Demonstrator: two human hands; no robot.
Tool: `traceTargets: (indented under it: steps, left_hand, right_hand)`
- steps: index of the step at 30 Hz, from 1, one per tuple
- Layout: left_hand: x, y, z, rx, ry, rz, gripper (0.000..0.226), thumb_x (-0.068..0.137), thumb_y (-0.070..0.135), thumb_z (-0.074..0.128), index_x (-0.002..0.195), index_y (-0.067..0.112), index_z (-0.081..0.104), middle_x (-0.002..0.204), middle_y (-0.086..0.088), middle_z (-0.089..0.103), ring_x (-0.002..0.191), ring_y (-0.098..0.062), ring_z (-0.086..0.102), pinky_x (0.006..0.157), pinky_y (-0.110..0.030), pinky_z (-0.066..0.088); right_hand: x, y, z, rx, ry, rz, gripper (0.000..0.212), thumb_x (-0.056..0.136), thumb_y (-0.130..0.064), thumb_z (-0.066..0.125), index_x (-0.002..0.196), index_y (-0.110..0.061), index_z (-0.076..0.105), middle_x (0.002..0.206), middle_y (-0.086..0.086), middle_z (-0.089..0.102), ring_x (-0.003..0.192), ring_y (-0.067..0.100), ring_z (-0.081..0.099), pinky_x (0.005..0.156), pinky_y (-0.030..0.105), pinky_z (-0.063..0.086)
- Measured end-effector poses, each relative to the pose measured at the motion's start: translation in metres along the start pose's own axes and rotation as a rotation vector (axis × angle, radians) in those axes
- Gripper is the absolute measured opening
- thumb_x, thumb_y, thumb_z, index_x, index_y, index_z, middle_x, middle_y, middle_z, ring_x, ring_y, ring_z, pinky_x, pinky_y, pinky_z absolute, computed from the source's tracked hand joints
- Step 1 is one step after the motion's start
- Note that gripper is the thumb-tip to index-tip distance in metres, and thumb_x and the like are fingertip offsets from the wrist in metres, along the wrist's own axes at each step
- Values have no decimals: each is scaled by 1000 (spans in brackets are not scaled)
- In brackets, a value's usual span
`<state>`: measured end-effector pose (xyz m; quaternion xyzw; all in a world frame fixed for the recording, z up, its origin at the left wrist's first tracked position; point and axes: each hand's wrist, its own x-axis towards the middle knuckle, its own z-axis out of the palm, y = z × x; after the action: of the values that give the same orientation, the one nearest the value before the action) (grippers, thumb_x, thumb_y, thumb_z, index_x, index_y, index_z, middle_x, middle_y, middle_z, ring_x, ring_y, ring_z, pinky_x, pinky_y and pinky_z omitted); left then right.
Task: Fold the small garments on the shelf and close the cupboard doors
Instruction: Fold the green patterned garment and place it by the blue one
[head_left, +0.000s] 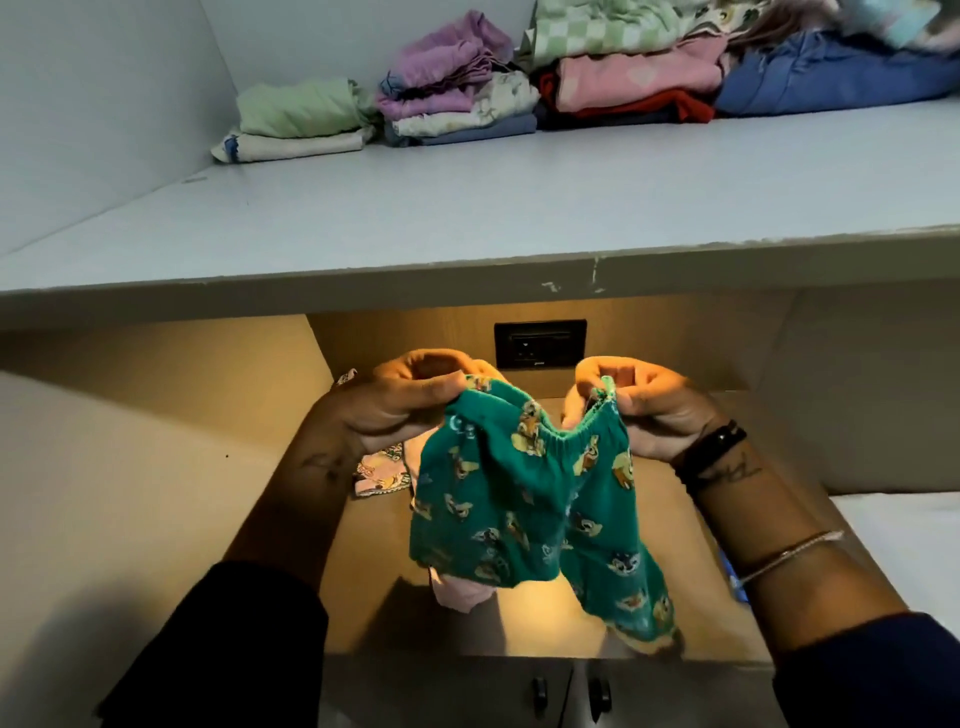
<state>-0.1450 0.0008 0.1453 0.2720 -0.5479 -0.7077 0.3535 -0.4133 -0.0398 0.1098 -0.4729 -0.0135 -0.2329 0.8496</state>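
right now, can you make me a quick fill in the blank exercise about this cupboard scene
1. The left hand and right hand hold the green cartoon-print shorts by the elastic ______.
2. The band on the right wrist is ______ in colour.
3. The folded light green cloth lies at the ______ end of the row of folded clothes on the pale grey shelf.
4. The small printed garment beside the left wrist is mostly ______.

Missing words: waistband; black; left; pink
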Motion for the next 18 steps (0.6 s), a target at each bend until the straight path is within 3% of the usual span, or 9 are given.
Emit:
traceTargets:
  steps: [3, 6, 12, 15, 18]
  left_hand:
    - [17, -2, 9, 4, 19, -4, 33, 52, 30, 94, 78, 18, 79, 85, 1, 76, 85, -12, 72, 79, -23, 58]
    - [30, -6, 17, 6, -20, 9, 27, 63, 31, 88, 85, 19, 78, 90, 2, 75, 90, -11, 70, 86, -23, 55]
    - [48, -24, 20, -68, -125, 41, 15, 83, 22, 73, 92, 10, 71, 100, -9, 70, 101, -22, 65, 96, -34, 51]
    - [54, -34, 26, -181, -106, 41, 15, 82, 20, 74, 90, 9, 69, 92, -8, 70, 91, -19, 68, 88, -31, 55]
    - [58, -42, 25, -298, -53, 49, 17, 78, 22, 78, 85, 9, 71, 83, -7, 70, 78, -15, 70, 72, -26, 59]
  right_hand:
    - [10, 9, 5, 96, 6, -7, 14, 89, 3, 59, 101, 2, 53, 117, 34, 60, 112, 43, 59, 99, 51, 45]
    - [14, 14, 10, 112, 12, 6, 16, 85, 1, 62, 98, 1, 53, 110, 30, 62, 108, 41, 61, 96, 50, 46]
    - [15, 13, 16, 132, -36, 42, 14, 90, -1, 56, 103, 0, 53, 121, 29, 59, 113, 40, 60, 101, 50, 44]
    - [13, 10, 17, 75, 61, 18, 15, 88, -1, 64, 101, 1, 58, 110, 23, 65, 103, 33, 66, 93, 42, 53]
    - [12, 7, 23, -157, 287, -39, 13, 83, -4, 70, 95, -3, 67, 99, 15, 70, 92, 26, 70, 81, 32, 59]
